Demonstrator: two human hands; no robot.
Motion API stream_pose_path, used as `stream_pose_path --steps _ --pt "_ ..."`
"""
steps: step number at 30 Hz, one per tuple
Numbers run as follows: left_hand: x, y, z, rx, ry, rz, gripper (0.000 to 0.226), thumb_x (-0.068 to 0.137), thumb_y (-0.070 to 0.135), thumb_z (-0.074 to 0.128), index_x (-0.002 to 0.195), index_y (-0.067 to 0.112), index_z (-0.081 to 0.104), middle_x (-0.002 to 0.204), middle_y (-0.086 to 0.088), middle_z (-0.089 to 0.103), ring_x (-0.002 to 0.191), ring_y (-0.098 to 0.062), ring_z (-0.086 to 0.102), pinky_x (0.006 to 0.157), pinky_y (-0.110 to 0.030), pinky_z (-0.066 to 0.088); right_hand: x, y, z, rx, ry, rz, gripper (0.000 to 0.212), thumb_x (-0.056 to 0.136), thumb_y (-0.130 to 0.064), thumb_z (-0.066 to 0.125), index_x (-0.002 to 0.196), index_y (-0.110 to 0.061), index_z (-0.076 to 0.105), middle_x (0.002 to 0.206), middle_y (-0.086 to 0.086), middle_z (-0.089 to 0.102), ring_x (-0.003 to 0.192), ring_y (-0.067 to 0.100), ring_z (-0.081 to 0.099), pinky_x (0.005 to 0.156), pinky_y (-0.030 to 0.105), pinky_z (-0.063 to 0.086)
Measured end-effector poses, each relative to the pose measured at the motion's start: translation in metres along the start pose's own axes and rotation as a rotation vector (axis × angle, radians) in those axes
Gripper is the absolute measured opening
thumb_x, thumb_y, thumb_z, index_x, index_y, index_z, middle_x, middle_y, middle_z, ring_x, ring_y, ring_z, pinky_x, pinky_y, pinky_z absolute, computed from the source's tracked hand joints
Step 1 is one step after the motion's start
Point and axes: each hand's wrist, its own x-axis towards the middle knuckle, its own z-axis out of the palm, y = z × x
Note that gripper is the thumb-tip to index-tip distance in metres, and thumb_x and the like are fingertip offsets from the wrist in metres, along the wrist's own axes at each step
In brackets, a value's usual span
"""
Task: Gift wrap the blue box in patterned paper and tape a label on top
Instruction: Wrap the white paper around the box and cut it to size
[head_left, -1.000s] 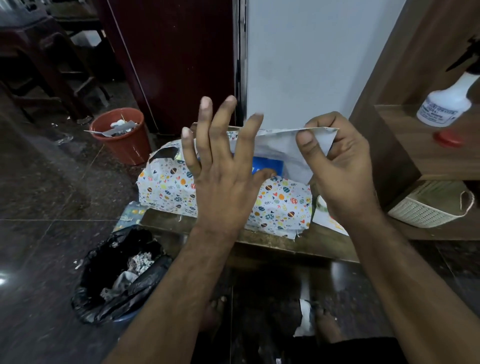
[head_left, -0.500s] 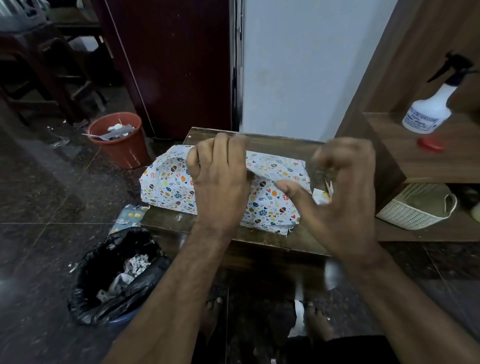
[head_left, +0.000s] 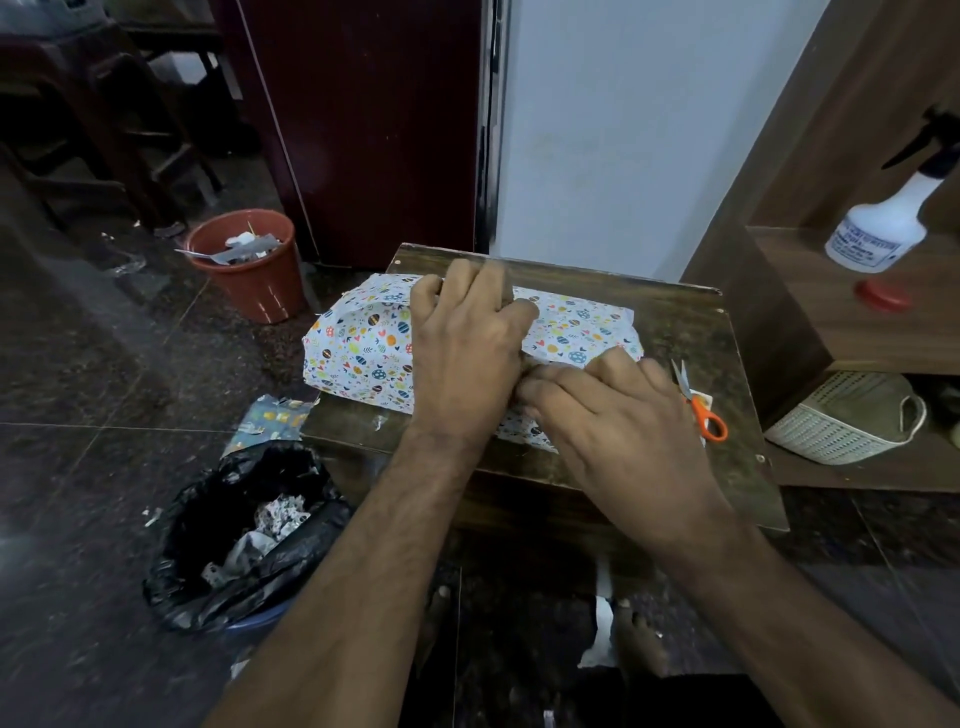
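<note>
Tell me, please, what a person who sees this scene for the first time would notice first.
The eye goes first to the box wrapped in patterned paper on the small dark wooden table, with the left hand lying on top of it and the right hand pressing its near right side. Next come the orange-handled scissors beside the right hand, and the red-brown bin on the floor to the far left.
</note>
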Motion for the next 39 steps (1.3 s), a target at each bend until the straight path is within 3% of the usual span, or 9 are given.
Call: stream_pose_path --steps 7,11,15,19,23,28,31,34,39 --pt "0.003 -0.008 -0.007 -0.001 -0.099 0.032 0.011 0.077 0.013 0.071 0.080 0.018 0.080 0.089 0.003 0.075 0.097 -0.026 0.067 0.099 -0.040 0.033 -0.001 -0.002 0.014 -0.118 -0.009 0.083 0.022 0.092 -0.021 0.076 0.114 -0.021 0.073 0.103 -0.008 0.073 0.089 0.023 0.046 0.074 0.037 0.032" --pt "0.013 -0.009 -0.023 0.019 -0.162 0.056 0.010 0.071 0.013 0.081 0.076 0.021 0.078 0.069 0.005 0.071 0.078 -0.025 0.066 0.086 -0.037 0.035 0.006 -0.013 0.016 -0.107 -0.003 0.172 0.013 0.095 -0.025 0.067 0.104 -0.020 0.075 0.095 -0.005 0.072 0.088 0.027 0.051 0.075 0.040 0.033" --pt "0.016 -0.002 -0.040 0.094 -0.217 0.144 0.004 0.071 0.020 0.078 0.069 0.021 0.075 0.059 0.005 0.065 0.071 -0.022 0.063 0.077 -0.036 0.034 0.008 -0.020 0.019 -0.126 -0.034 0.208 0.018 0.084 -0.018 0.076 0.102 -0.017 0.076 0.093 0.001 0.072 0.090 0.029 0.049 0.072 0.041 0.031" --pt "0.018 -0.002 -0.048 0.072 -0.249 0.189 0.017 0.079 0.031 0.077 0.066 0.021 0.073 0.056 0.003 0.065 0.059 -0.023 0.064 0.084 -0.036 0.033 0.008 -0.024 0.019 -0.118 -0.113 0.224 0.037 0.075 -0.013 0.080 0.112 -0.013 0.075 0.103 0.009 0.074 0.084 0.031 0.067 0.070 0.039 0.043" --pt "0.011 -0.012 -0.048 0.002 -0.353 0.173 0.042 0.090 0.048 0.052 0.065 0.020 0.071 0.052 0.001 0.065 0.051 -0.024 0.065 0.092 -0.037 0.033 0.011 -0.026 0.015 -0.104 -0.137 0.240 0.045 0.064 -0.010 0.089 0.107 -0.011 0.076 0.090 0.009 0.071 0.054 0.032 0.063 0.049 0.033 0.046" --pt "0.008 -0.013 -0.050 -0.039 -0.454 0.115 0.024 0.089 0.038 0.070 0.071 0.022 0.067 0.058 0.001 0.067 0.059 -0.025 0.068 0.098 -0.036 0.034 0.007 -0.025 0.017 -0.090 -0.172 0.272 0.048 0.067 -0.012 0.090 0.113 -0.014 0.075 0.094 0.007 0.071 0.038 0.032 0.057 0.037 0.026 0.035" --pt "0.015 -0.011 -0.056 -0.075 -0.465 0.084 0.027 0.091 0.040 0.064 0.073 0.021 0.061 0.062 -0.001 0.066 0.064 -0.026 0.068 0.101 -0.039 0.042 0.003 -0.025 0.019 -0.074 -0.184 0.277 0.051 0.072 -0.013 0.088 0.121 -0.014 0.072 0.110 0.006 0.073 0.039 0.033 0.059 0.034 0.030 0.039" --pt "0.018 -0.012 -0.060 -0.009 -0.595 0.139 0.028 0.104 0.044 0.053 0.090 0.022 0.062 0.084 0.000 0.071 0.086 -0.022 0.071 0.115 -0.036 0.023 0.002 -0.026 0.018 -0.086 -0.216 0.270 0.049 0.074 -0.014 0.087 0.120 -0.016 0.072 0.119 0.004 0.073 0.041 0.033 0.060 0.035 0.031 0.041" --pt "0.011 -0.014 -0.066 0.080 -0.470 0.297 0.026 0.081 0.032 0.085 0.074 0.019 0.063 0.067 0.003 0.062 0.069 -0.024 0.068 0.102 -0.046 0.048 0.005 -0.024 0.015 -0.081 -0.232 0.304 0.045 0.071 -0.016 0.087 0.114 -0.020 0.076 0.116 -0.003 0.074 0.041 0.029 0.061 0.037 0.026 0.037"
